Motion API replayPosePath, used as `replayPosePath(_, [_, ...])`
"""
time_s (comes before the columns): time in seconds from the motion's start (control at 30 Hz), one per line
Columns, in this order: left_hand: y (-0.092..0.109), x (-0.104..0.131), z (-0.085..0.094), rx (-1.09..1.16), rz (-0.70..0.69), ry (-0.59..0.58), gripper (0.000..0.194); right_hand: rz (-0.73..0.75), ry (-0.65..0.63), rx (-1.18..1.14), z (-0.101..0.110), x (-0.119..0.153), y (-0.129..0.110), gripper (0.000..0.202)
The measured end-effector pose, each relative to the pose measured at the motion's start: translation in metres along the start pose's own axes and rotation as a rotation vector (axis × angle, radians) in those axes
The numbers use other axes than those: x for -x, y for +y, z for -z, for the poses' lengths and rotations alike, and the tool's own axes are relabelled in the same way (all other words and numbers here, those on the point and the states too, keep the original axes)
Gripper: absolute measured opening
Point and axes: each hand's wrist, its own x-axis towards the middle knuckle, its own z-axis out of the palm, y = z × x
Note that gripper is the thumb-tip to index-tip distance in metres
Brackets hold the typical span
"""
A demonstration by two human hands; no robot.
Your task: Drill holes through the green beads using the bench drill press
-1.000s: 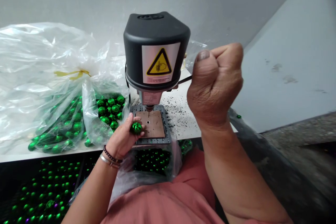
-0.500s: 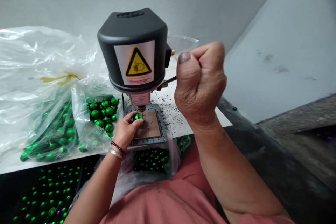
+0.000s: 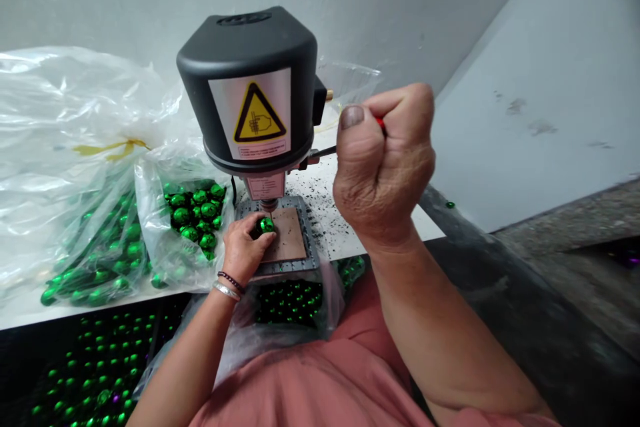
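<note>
Between its thumb and fingers, my left hand grips a shiny green ball. The ball is right below the chuck of a black-topped bench drill press, over a brown board on the machine's grey base. A thin bit comes down at the top of the ball; whether it has entered the surface I cannot tell. Wrapped in a fist, my right hand holds the red-tipped feed lever at the machine's right side. Most of the lever's knob is hidden by the fingers.
An opened clear bag of green balls stands left of the drill press, beside a larger tied bag. Dark shavings litter the white table. More green balls lie in plastic below the table edge, and others lower left.
My left hand and the ball have shifted slightly right and down in view. The right fist stays on the lever, nearly in place. The view itself has moved a little.
</note>
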Motion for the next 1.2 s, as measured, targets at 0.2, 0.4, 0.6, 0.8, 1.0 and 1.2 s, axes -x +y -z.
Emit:
replayPosePath(0.2, [-0.005,-0.006,0.002,0.040,-0.118,-0.021,0.034,0.022,0.045,0.038,-0.001,0.001,0.001,0.016])
replayPosePath(0.4, [-0.009,0.001,0.001,0.052,-0.107,-0.046,0.038,0.002,0.037,0.074,0.000,0.003,0.000,0.018])
replayPosePath(0.6, [-0.011,0.002,0.005,0.064,-0.055,-0.116,0.044,-0.026,0.014,0.055,0.002,0.005,-0.003,0.018])
replayPosePath(0.8, [-0.009,-0.003,0.010,0.253,0.039,-0.173,0.042,-0.010,0.017,0.027,0.004,0.005,-0.003,0.017])
replayPosePath(1.0, [0.003,-0.005,0.009,0.273,0.104,-0.185,0.039,-0.044,-0.014,0.058,0.004,0.008,-0.002,0.020])
replayPosePath(1.2, [0.006,-0.010,0.005,0.288,-0.001,-0.138,0.034,-0.013,-0.004,0.046,0.004,0.009,0.000,0.018])
